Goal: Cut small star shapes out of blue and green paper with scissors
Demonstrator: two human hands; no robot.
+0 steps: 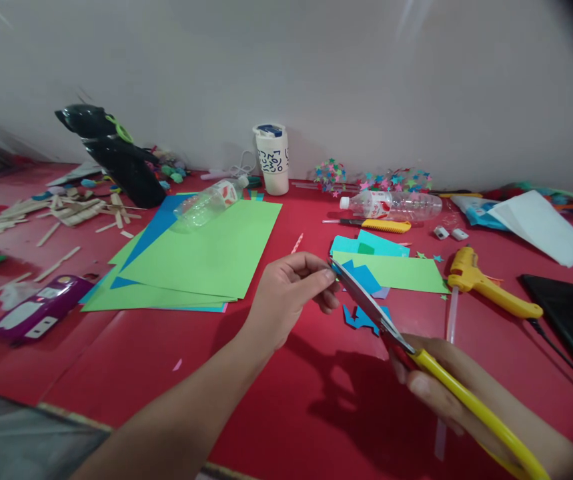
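Note:
My right hand (439,390) grips a pair of scissors (446,383) with yellow handles, its blades pointing up and left. The blade tips meet the fingertips of my left hand (291,287), which is closed in a pinch. A tiny piece sits between those fingers, too small to name. Behind the blades lie blue paper pieces (363,277), a light green paper strip (399,270) and turquoise paper (376,245). Jagged blue scraps (363,319) rest on the red table (276,407) just below the blades.
Green sheets (206,253) and a plastic bottle (211,203) lie left. Behind stand a black bottle (121,163) and a white tumbler (273,160). Rightward are a yellow cutter (386,226), another plastic bottle (406,205), a yellow glue gun (491,290) and a phone (563,320).

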